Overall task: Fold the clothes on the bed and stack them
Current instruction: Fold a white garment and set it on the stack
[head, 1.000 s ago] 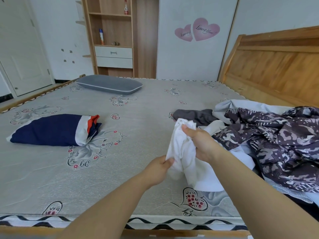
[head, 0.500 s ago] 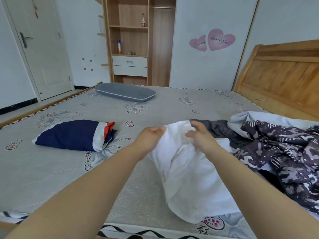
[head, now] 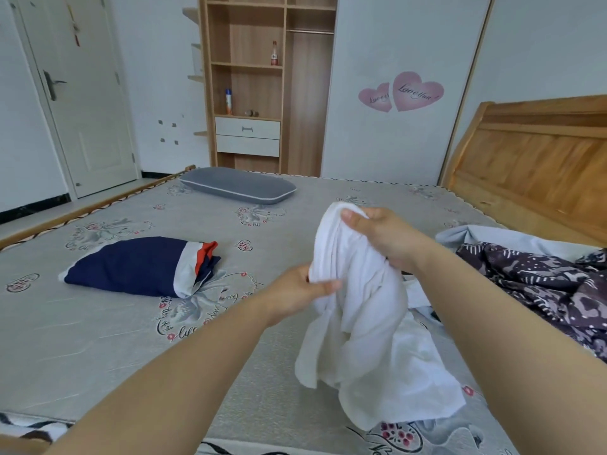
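Note:
A white garment (head: 364, 326) hangs bunched above the bed (head: 98, 349), its lower end trailing onto the mattress. My right hand (head: 381, 234) grips its top edge, fingers curled over the cloth. Lower down, my left hand (head: 302, 289) pinches a fold at the garment's left side. A folded navy garment with white and orange bands (head: 141, 266) lies on the left of the bed. A heap of unfolded clothes, mostly a dark purple patterned piece (head: 542, 290) over a pale blue one (head: 492, 236), fills the right side.
A grey pillow (head: 238, 185) lies at the far edge of the bed. The wooden headboard (head: 532, 165) rises at the right. A wooden shelf unit with drawers (head: 249, 93) and a white door (head: 75, 93) stand beyond the bed.
Both hands have lifted the white garment higher. My right hand moved up to its top edge, while my left hand dropped lower on its left side. The camera tilted upward.

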